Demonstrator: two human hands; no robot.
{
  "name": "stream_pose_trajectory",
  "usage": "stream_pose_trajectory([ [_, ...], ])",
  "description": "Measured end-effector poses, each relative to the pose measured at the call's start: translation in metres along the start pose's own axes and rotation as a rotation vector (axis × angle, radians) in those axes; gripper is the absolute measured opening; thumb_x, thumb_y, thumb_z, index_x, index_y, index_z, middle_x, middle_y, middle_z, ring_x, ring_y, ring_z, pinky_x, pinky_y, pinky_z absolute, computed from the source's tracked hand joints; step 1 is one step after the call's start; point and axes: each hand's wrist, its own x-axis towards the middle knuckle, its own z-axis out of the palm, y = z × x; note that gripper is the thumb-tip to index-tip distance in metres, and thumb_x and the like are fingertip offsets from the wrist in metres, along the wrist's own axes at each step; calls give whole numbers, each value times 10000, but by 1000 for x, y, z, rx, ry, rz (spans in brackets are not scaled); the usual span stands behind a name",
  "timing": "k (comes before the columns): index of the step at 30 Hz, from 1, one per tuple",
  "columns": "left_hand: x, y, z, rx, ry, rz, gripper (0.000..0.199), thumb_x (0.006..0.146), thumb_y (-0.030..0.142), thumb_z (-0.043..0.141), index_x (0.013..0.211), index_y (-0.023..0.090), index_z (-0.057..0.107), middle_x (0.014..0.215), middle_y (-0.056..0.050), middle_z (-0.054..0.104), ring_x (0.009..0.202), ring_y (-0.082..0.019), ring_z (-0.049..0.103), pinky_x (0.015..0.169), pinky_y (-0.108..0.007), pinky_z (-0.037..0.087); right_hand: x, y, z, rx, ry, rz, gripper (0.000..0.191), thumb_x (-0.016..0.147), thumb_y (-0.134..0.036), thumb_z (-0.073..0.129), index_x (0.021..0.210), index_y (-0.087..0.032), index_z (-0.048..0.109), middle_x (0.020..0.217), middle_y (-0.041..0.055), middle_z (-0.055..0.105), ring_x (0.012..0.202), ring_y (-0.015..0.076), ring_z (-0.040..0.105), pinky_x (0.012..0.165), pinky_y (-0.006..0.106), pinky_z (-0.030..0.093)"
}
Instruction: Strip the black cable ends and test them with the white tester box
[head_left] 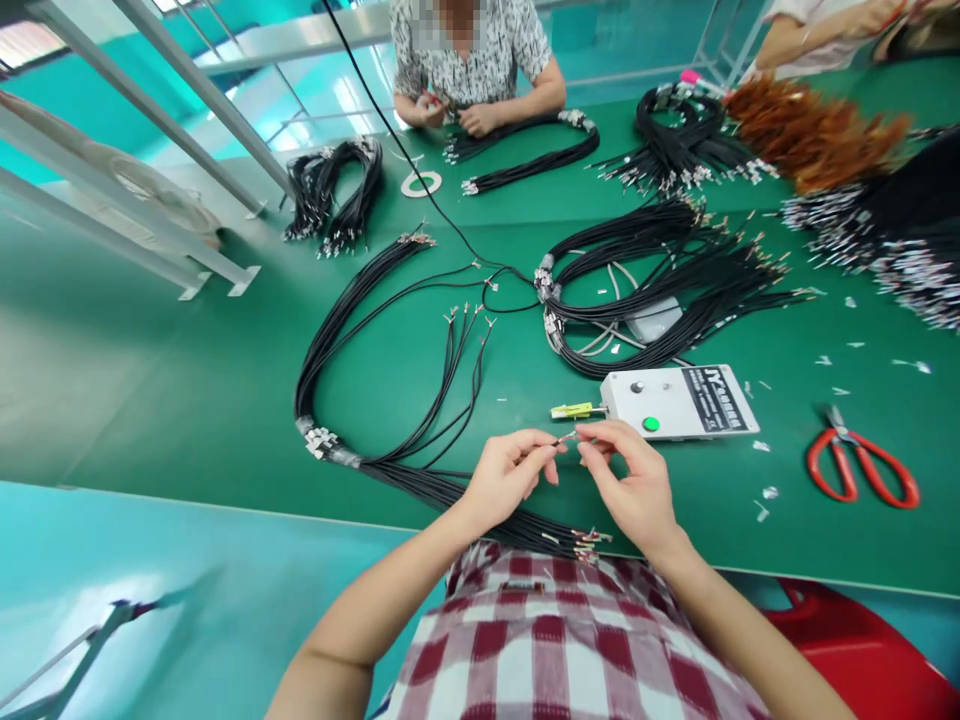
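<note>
My left hand pinches a thin black cable close to its stripped end. From the other side, the thumb and fingertips of my right hand are closed around the fine wires at that end. A bundle of black cables runs beneath my left hand, its bare ends lying at the table edge against my shirt. White connectors gather the bundle at the left. Just beyond my fingers sits a white box with a green button, and a yellow clip sticks out of its left side.
Red-handled pliers lie at the right amid small white scraps. More black cable bundles rest behind the box and along the far side, near a roll of tape. Across the table a co-worker handles cables. A red stool stands below.
</note>
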Motion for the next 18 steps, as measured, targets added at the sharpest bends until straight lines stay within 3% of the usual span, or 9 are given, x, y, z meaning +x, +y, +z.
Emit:
stream_pose_trajectory([
  [10,-2,-1,7,70,83,34,280,815,427,724,799,151,681,616,-28,672,483,-98,547,476,-223,453,-7,1,-5,58,-38,60,223,948,-239,586,1148,-243,683,1018,64,657,771,150,651,697,332,581],
  [18,-3,-7,10,208,146,137,139,861,288,681,799,164,678,648,-11,670,553,-108,604,507,-205,480,-8,-6,-3,-44,4,-73,216,919,-142,600,1095,-239,681,990,62,674,794,157,650,662,311,573],
])
